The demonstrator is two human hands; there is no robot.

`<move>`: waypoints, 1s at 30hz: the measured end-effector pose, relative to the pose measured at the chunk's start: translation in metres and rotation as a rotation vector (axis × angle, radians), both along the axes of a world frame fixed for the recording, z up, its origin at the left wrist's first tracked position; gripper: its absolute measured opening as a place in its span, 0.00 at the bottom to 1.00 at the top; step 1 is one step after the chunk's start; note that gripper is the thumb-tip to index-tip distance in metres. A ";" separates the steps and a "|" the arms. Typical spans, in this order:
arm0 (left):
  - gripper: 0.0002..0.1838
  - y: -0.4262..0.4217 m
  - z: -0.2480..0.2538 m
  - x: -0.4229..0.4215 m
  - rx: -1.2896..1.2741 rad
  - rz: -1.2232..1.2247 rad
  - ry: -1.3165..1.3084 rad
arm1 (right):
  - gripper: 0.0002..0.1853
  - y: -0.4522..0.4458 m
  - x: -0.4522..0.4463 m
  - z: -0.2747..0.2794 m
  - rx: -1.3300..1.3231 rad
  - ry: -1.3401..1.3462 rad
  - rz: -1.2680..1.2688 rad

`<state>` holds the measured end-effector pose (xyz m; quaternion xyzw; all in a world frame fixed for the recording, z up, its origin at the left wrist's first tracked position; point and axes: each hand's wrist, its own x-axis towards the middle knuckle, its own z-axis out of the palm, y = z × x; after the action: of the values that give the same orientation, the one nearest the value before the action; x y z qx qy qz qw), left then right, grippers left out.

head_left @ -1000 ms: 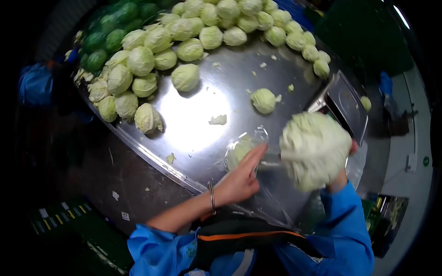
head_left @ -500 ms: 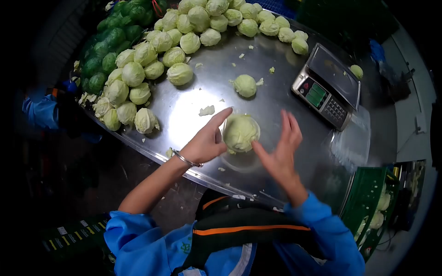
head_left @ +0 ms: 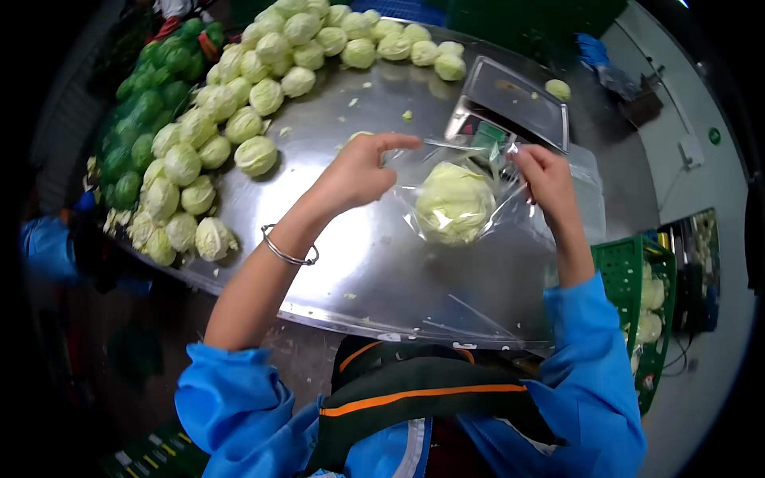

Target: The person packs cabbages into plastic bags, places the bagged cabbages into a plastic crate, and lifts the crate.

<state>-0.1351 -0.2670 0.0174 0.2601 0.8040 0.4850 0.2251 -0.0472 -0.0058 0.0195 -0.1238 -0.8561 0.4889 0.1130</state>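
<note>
A pale green cabbage (head_left: 454,203) sits inside a clear plastic bag (head_left: 504,209) above the metal table. My left hand (head_left: 362,170), with a metal bangle on its wrist, holds the bag's left edge, its index finger stretched toward the opening. At the other side my right hand (head_left: 545,182) pinches the gathered edge of the same bag. Behind the bag stands a digital scale (head_left: 514,103), its display partly covered by the plastic.
Many loose cabbages (head_left: 182,163) line the left and far sides of the metal table (head_left: 319,279). Green net sacks (head_left: 147,107) lie at the far left. A green crate (head_left: 621,279) with cabbages stands at the right, below a stack of clear bags (head_left: 588,187).
The cabbage between my hands is now in the clear bag and farther right. Both hands have moved up and closed on the bag's edges. The view has shifted, moving the scale left.
</note>
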 end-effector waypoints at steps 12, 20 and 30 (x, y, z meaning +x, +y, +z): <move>0.22 0.041 -0.194 0.043 0.073 0.034 -0.289 | 0.08 -0.020 0.112 -0.114 0.183 0.049 -0.367; 0.20 -0.004 -0.266 0.061 -0.376 -0.043 -0.507 | 0.11 -0.064 0.144 -0.137 0.114 -0.223 -0.211; 0.22 0.000 -0.245 0.066 -0.324 -0.154 -0.370 | 0.20 -0.069 0.203 -0.135 0.241 -0.533 -0.097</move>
<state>-0.0695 -0.2672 -0.2281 0.1880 0.7943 0.3705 0.4433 0.1557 -0.0748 -0.1159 -0.2744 -0.9005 0.3281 -0.0786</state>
